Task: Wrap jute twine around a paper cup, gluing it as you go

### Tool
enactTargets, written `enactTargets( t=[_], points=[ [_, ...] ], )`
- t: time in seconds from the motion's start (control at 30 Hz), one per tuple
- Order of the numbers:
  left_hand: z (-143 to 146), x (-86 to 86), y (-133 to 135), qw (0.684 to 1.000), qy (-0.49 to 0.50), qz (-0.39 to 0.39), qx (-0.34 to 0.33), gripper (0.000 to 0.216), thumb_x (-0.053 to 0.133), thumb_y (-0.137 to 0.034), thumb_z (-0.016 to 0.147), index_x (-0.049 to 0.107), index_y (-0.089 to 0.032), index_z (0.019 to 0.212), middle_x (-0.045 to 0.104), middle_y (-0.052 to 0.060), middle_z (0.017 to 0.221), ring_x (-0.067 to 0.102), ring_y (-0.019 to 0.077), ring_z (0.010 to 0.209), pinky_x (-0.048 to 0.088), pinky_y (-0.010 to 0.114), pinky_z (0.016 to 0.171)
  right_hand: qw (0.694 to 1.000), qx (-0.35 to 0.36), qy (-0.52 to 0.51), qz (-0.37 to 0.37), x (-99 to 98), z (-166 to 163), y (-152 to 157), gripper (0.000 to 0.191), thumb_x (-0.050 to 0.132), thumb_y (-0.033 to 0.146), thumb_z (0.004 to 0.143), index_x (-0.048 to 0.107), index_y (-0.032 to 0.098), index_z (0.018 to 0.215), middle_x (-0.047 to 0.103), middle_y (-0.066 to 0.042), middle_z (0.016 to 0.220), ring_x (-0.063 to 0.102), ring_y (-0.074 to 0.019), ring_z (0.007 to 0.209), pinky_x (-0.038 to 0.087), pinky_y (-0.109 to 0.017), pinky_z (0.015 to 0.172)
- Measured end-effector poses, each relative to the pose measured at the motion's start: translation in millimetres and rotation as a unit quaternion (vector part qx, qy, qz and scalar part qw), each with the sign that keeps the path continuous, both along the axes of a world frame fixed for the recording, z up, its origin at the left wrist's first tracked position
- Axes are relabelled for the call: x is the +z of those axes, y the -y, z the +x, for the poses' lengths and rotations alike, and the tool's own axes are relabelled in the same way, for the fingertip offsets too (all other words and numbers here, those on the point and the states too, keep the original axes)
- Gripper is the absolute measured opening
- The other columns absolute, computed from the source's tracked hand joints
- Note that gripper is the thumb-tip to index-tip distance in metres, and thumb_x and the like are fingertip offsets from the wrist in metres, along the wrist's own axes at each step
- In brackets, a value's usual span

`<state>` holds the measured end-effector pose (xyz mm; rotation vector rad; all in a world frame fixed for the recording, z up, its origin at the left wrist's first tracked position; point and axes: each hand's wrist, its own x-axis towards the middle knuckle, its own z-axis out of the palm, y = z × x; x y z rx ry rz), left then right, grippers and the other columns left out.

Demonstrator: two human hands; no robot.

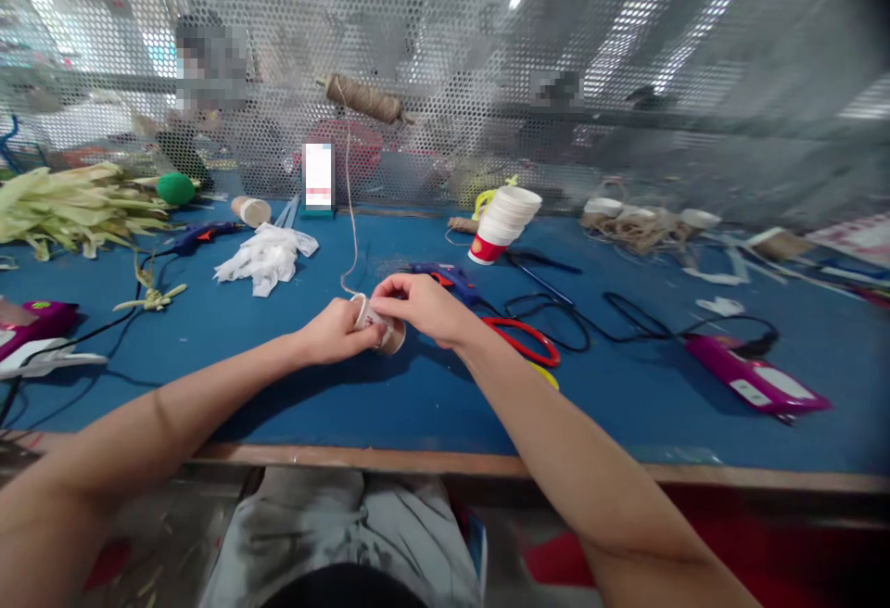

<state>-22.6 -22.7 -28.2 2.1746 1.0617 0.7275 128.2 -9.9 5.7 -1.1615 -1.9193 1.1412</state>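
Note:
My left hand (332,330) and my right hand (421,307) meet over the blue table (431,395), both closed on a small paper cup (384,330) lying on its side. A thin twine strand (351,219) runs from the cup up to a twine spool (365,98) hung on the mesh screen. The right fingers pinch the twine against the cup's wall. A blue glue gun (449,276) lies just behind my right hand, and red-handled scissors (525,337) lie to its right.
A stack of paper cups (504,219) lies tipped at the back. White plastic scraps (268,256), dried leaves (76,205), a green ball (175,188), a phone (318,177), black cables (612,311) and pink devices (755,381) are spread around. People sit behind the mesh screen (487,52).

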Motion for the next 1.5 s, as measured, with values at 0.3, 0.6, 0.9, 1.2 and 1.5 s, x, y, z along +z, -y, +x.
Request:
enactTargets(
  t=[0.3, 0.6, 0.9, 1.2, 1.5],
  points=[
    [-2.7, -4.8, -2.6, 0.979, 0.142, -0.148, 0.012, 0.030, 0.048, -0.039, 0.070, 0.053, -0.011, 0.061, 0.048, -0.002, 0.053, 0.039, 0.0069, 0.049, 0.033, 0.020, 0.048, 0.995, -0.042, -0.086, 0.035, 0.0, 11.9, -4.2, 0.012, 0.058, 0.020, 0.066, 0.054, 0.016, 0.076, 0.059, 0.001, 0.066, 0.055, -0.0097, 0.064, 0.043, -0.024, 0.065],
    [-1.4, 2.1, -0.8, 0.922, 0.252, -0.277, 0.092, 0.024, 0.053, -0.035, 0.065, 0.056, -0.011, 0.063, 0.049, -0.004, 0.049, 0.039, 0.0056, 0.044, 0.032, 0.018, 0.045, 0.989, -0.064, -0.096, 0.096, 9.4, 17.5, 3.3, 0.017, 0.061, 0.025, 0.067, 0.064, 0.016, 0.081, 0.067, -0.004, 0.086, 0.060, -0.0129, 0.077, 0.046, -0.029, 0.076],
    [1.3, 4.6, 5.7, 0.929, 0.240, -0.271, 0.081, 0.026, 0.055, -0.036, 0.062, 0.056, -0.010, 0.063, 0.053, -0.002, 0.053, 0.043, 0.0069, 0.048, 0.034, 0.019, 0.047, 0.988, -0.081, -0.042, 0.127, 8.9, 14.2, 5.8, 0.016, 0.060, 0.023, 0.068, 0.065, 0.016, 0.081, 0.068, -0.004, 0.085, 0.061, -0.0138, 0.076, 0.047, -0.028, 0.074],
    [1.2, 4.2, 10.0, 0.937, 0.237, -0.248, 0.067, 0.029, 0.056, -0.040, 0.061, 0.057, -0.011, 0.064, 0.053, -0.002, 0.054, 0.044, 0.0078, 0.050, 0.036, 0.020, 0.052, 0.990, -0.080, -0.018, 0.115, 1.5, 15.2, -1.2, 0.016, 0.060, 0.023, 0.068, 0.066, 0.016, 0.080, 0.068, -0.004, 0.084, 0.061, -0.0144, 0.076, 0.048, -0.029, 0.074],
    [-1.9, 0.8, 12.4, 0.955, 0.224, -0.193, 0.036, 0.029, 0.052, -0.039, 0.067, 0.054, -0.010, 0.063, 0.049, -0.002, 0.056, 0.041, 0.0072, 0.052, 0.035, 0.019, 0.052, 0.992, -0.079, 0.015, 0.096, 3.5, 13.0, 3.9, 0.015, 0.058, 0.020, 0.068, 0.066, 0.015, 0.079, 0.068, -0.004, 0.080, 0.061, -0.0145, 0.074, 0.048, -0.027, 0.071]
  ],
)
